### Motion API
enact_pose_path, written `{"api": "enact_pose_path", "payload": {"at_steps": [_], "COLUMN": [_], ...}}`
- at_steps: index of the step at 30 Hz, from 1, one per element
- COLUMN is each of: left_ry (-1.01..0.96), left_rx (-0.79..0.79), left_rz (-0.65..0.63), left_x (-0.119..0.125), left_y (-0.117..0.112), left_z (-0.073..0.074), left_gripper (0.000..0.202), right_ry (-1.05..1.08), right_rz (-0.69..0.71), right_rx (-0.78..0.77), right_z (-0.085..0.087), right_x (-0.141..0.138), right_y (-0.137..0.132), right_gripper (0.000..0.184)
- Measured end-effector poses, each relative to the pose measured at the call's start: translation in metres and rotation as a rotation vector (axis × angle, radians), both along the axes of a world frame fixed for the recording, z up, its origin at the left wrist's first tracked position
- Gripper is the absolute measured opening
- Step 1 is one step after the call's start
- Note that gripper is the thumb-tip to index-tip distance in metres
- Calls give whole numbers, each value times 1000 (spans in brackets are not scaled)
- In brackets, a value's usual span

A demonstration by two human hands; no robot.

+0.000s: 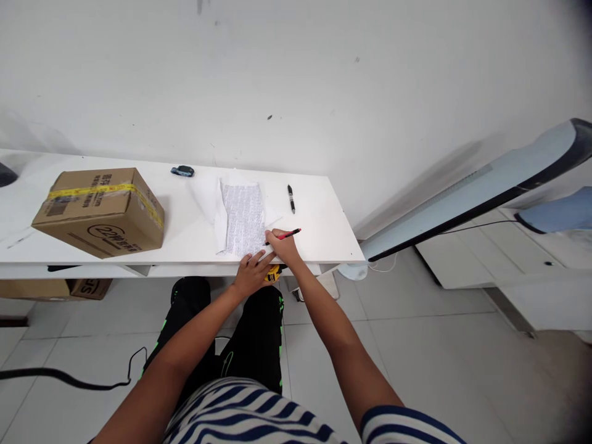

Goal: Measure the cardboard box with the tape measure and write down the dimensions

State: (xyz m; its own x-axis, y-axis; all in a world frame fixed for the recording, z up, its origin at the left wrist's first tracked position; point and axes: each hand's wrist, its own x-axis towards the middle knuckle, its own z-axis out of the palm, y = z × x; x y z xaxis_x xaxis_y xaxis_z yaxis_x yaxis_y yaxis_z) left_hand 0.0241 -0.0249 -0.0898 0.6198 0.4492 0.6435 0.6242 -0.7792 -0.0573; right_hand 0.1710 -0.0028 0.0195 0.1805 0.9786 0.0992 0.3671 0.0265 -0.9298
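Note:
A printed sheet of paper (243,219) lies on the white table (324,234), with a plain white sheet partly under it. My right hand (283,245) is closed round a red pen (289,234), its tip at the lower right edge of the printed sheet. Just below and left of it, my left hand (250,274) rests at the table's front edge with its fingers on the bottom of the paper. A yellow object (272,275) shows under the hands at the table edge; I cannot make out what it is.
A taped cardboard box (99,209) sits on the table's left part. A black pen (291,198) and a small dark object (182,171) lie near the wall. A long pale panel (472,197) leans at the right. More boxes (55,288) and a black cable (69,376) are on the floor.

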Motion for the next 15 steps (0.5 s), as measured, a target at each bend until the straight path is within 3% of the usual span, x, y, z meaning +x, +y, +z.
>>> {"api": "enact_pose_path", "payload": {"at_steps": [9,15], "left_ry": [0,29], "left_rx": [85,47], "left_rz": [16,13], "left_x": [0,0], "left_y": [-2,-2], "left_z": [4,3], "left_gripper": [39,40], "right_ry": [-4,27], "right_rz": [-35,-14], "right_rx": [18,7], "right_z": [2,2], "right_x": [-1,-2], "right_y": [-1,-1], "right_gripper": [34,34]}}
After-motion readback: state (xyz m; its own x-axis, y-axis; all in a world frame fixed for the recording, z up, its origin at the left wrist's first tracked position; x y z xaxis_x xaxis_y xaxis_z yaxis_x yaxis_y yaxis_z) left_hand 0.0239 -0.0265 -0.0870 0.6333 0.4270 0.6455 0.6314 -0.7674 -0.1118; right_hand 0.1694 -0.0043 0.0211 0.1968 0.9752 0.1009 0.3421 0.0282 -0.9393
